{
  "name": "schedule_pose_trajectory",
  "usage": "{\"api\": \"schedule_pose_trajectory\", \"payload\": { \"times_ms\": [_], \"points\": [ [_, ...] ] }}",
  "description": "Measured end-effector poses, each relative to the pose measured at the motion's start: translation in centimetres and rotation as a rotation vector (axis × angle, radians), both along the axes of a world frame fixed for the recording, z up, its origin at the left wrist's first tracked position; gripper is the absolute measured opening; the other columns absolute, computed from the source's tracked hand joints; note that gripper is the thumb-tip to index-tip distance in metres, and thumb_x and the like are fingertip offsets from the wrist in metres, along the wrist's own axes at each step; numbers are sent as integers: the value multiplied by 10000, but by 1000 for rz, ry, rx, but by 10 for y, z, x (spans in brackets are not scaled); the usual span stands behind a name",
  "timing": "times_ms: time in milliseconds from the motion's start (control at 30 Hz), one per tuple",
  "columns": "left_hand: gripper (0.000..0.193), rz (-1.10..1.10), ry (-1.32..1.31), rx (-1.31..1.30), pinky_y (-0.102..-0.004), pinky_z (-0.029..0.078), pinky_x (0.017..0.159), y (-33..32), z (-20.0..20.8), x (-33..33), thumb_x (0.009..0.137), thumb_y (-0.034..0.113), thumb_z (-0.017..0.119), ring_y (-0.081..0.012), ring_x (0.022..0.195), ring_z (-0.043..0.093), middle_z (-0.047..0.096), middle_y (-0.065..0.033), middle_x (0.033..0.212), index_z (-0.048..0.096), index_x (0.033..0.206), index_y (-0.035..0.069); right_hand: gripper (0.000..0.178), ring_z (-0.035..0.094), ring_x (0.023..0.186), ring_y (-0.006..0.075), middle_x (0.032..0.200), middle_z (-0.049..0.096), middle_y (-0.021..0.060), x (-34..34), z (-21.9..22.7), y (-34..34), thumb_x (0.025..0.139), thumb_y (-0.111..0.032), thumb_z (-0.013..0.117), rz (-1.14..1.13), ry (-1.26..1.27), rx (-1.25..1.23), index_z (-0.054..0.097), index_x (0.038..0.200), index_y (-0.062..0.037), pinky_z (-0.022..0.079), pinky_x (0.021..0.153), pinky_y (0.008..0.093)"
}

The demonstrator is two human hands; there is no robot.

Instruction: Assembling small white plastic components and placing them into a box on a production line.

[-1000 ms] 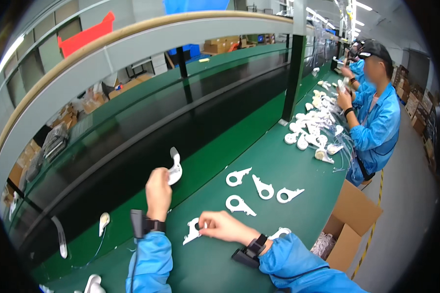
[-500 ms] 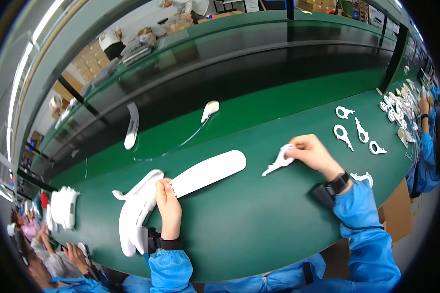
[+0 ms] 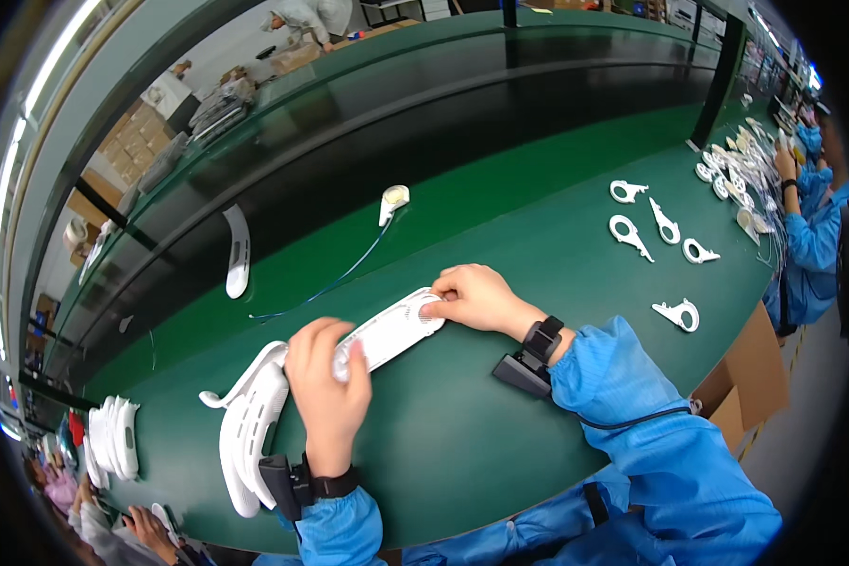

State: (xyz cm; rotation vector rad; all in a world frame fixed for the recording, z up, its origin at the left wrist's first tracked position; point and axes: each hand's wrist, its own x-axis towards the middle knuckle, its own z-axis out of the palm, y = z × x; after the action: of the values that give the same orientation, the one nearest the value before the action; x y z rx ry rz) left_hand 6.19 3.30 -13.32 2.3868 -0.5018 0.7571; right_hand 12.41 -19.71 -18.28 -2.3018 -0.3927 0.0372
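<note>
A long white plastic cover (image 3: 387, 341) lies slantwise in front of me, its detailed face turned up. My right hand (image 3: 476, 300) pinches its far right end, where a round patterned area shows beside the fingertips. Whether the ring-shaped white part is under those fingers is hidden. Over the cover's left end, my left hand (image 3: 328, 391) has its thumb and fingers apart, somewhat blurred. Directly left of that hand rests a stack of curved, slotted white covers (image 3: 251, 429).
Several ring-shaped white parts (image 3: 629, 236) lie at the right, near a heap of white pieces (image 3: 740, 174). A white piece with a blue cable (image 3: 394, 200) and a slotted cover (image 3: 239, 259) lie beyond. A carton (image 3: 750, 368) and co-worker (image 3: 807, 226) are right; more covers (image 3: 113, 439) stand left.
The long cover now shows its detailed face instead of its smooth one. My right hand has come left onto its end; the ring-shaped part is no longer plainly visible. My left hand's fingers have spread.
</note>
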Motion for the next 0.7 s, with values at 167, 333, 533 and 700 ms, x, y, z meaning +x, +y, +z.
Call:
{"api": "schedule_pose_trajectory", "payload": {
  "times_ms": [167, 333, 533, 700],
  "points": [
    [134, -64, 231, 172, -378, 390, 833, -26, -27, 33, 766, 206, 726, -261, 923, 596, 666, -58, 977, 697, 801, 79, 366, 575, 674, 284, 686, 587, 97, -2, -4, -5, 837, -353, 673, -15, -8, 79, 610, 672, -33, 428, 603, 411],
    [142, -42, 243, 138, -357, 367, 838, -28, -30, 29, 733, 251, 762, -222, 904, 597, 682, -31, 986, 719, 745, 115, 305, 623, 678, 316, 657, 628, 113, 1, -6, -5, 834, -344, 670, -31, -89, 90, 669, 727, -58, 479, 629, 423],
    [127, -44, 199, 226, -383, 353, 873, -31, -25, 24, 715, 222, 760, -226, 971, 576, 655, -30, 1092, 688, 733, 120, 242, 633, 760, 290, 758, 636, 87, -1, 5, -13, 809, -311, 696, 81, -106, 46, 686, 840, -71, 481, 656, 410],
    [133, -135, 102, 283, -394, 341, 920, -35, -22, 22, 725, 165, 743, -248, 1007, 566, 640, -75, 1130, 645, 749, 78, 233, 633, 813, 275, 869, 623, 58, -2, 4, -13, 804, -267, 698, 131, -62, 89, 681, 979, -114, 488, 707, 401]
  ]
}}
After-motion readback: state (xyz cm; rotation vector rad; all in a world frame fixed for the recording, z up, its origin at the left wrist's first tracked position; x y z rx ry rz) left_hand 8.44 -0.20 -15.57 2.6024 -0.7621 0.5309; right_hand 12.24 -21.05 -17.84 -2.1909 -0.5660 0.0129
